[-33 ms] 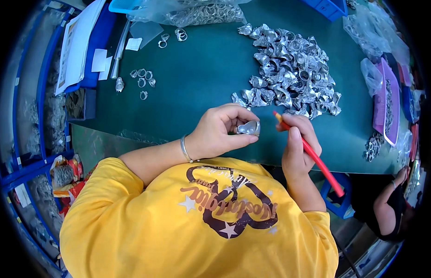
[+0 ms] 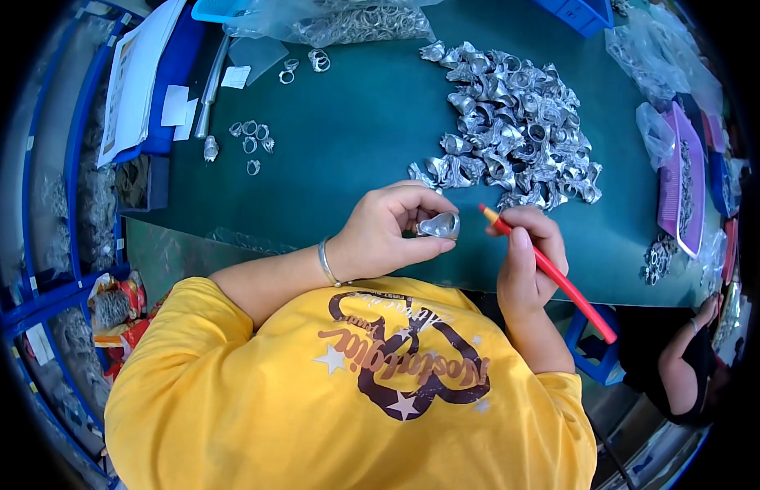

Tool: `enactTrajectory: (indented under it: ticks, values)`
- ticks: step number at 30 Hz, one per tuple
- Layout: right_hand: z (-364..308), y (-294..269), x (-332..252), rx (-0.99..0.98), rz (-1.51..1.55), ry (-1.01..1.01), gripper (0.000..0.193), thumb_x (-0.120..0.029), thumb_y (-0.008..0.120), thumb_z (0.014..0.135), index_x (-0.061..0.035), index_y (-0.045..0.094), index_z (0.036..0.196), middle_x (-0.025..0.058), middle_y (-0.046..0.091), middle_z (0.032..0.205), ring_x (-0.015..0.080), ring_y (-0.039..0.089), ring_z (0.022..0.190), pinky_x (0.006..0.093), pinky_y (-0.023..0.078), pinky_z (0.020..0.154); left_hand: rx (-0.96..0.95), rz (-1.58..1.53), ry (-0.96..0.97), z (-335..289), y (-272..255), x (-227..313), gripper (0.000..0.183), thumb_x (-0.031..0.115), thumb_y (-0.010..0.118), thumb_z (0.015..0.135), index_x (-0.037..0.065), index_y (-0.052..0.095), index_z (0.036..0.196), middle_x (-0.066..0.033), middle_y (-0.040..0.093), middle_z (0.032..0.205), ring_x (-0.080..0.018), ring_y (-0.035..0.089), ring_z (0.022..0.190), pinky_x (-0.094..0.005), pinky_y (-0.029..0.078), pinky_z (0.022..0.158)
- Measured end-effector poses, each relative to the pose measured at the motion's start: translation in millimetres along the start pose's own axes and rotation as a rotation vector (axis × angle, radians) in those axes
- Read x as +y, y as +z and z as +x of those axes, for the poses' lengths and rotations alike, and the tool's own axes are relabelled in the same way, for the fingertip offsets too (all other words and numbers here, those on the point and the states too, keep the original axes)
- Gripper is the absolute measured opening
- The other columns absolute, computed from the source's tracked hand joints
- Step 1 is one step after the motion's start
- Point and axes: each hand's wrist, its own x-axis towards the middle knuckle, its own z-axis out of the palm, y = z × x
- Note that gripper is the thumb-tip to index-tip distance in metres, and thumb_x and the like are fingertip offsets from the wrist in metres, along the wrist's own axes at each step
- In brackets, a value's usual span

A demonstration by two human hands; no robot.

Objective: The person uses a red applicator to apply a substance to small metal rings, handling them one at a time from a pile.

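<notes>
My left hand (image 2: 384, 231) pinches a silver-coloured metal ring (image 2: 442, 225) between thumb and fingers, just over the table's near edge; its smooth, curved band faces up. In my right hand (image 2: 533, 260), a red pencil (image 2: 577, 302) slants down to the right, its red tip pointing up and left toward the ring. The tip and the ring are apart. Beyond both hands lies a large heap of chunky silver rings (image 2: 523, 122) on the green tabletop (image 2: 347, 131). Several thinner rings (image 2: 250, 129) lie loose at the left.
A clear bag of rings (image 2: 363, 26) lies at the far edge, near a light blue tray (image 2: 220, 10). A tapered metal rod (image 2: 210, 98) is at the left. A purple basket (image 2: 678, 180) stands right. Another person's arm (image 2: 682, 367) shows at lower right. Blue shelving (image 2: 73, 163) lines the left.
The red pencil has tilted slightly in my right hand: its tip has shifted a little down and left, its back end to the right. My left hand and the ring have hardly moved.
</notes>
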Motion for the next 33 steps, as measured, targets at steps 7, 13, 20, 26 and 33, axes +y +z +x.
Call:
enactTrajectory:
  ticks: [7, 13, 20, 26, 33]
  values:
    - [-1, -3, -3, -0.063, -0.028, -0.237, 0.007, -0.003, 0.055, 0.081, -0.0041, 0.049, 0.085, 0.0072, 0.060, 0.071, 0.0200, 0.054, 0.062, 0.0363, 0.041, 0.069, -0.009, 0.231, 0.056, 0, 1, 6, 0.031, -0.007, 0.069, 0.074, -0.003, 0.061, 0.103, -0.0081, 0.055, 0.100, -0.0152, 0.059, 0.093, -0.0256, 0.050, 0.080]
    - [0, 1, -4, -0.056, -0.061, -0.237, 0.008, -0.001, 0.057, 0.078, -0.0038, 0.050, 0.082, 0.0080, 0.060, 0.072, 0.0215, 0.055, 0.061, 0.0359, 0.041, 0.068, -0.015, 0.271, 0.064, 0, 1, 10, 0.030, -0.007, 0.070, 0.072, -0.003, 0.063, 0.101, -0.0085, 0.056, 0.098, -0.0145, 0.060, 0.089, -0.0248, 0.051, 0.076]
    - [0, 3, -3, -0.085, -0.049, -0.267, 0.010, 0.001, 0.057, 0.077, -0.0028, 0.051, 0.084, 0.0091, 0.060, 0.073, 0.0226, 0.055, 0.062, 0.0361, 0.041, 0.066, 0.052, 0.202, 0.109, -2, 4, 4, 0.025, 0.005, 0.074, 0.068, 0.004, 0.067, 0.092, -0.0034, 0.059, 0.084, -0.0084, 0.055, 0.069, -0.0199, 0.045, 0.059]
    - [-3, 3, 0, -0.032, 0.009, -0.252, 0.006, -0.003, 0.055, 0.081, -0.0035, 0.050, 0.086, 0.0095, 0.059, 0.075, 0.0223, 0.054, 0.064, 0.0365, 0.041, 0.067, -0.035, 0.224, 0.078, -5, 3, 19, 0.028, -0.003, 0.073, 0.070, -0.001, 0.066, 0.097, -0.0079, 0.058, 0.092, -0.0129, 0.059, 0.084, -0.0228, 0.048, 0.071]
    - [-4, -5, -2, -0.051, -0.004, -0.244, 0.006, -0.009, 0.052, 0.085, -0.0053, 0.047, 0.087, 0.0087, 0.059, 0.075, 0.0215, 0.053, 0.066, 0.0394, 0.040, 0.074, 0.015, 0.484, 0.384, -1, 2, 16, 0.030, -0.003, 0.073, 0.066, 0.005, 0.068, 0.095, -0.0080, 0.062, 0.092, -0.0199, 0.060, 0.085, -0.0269, 0.048, 0.071]
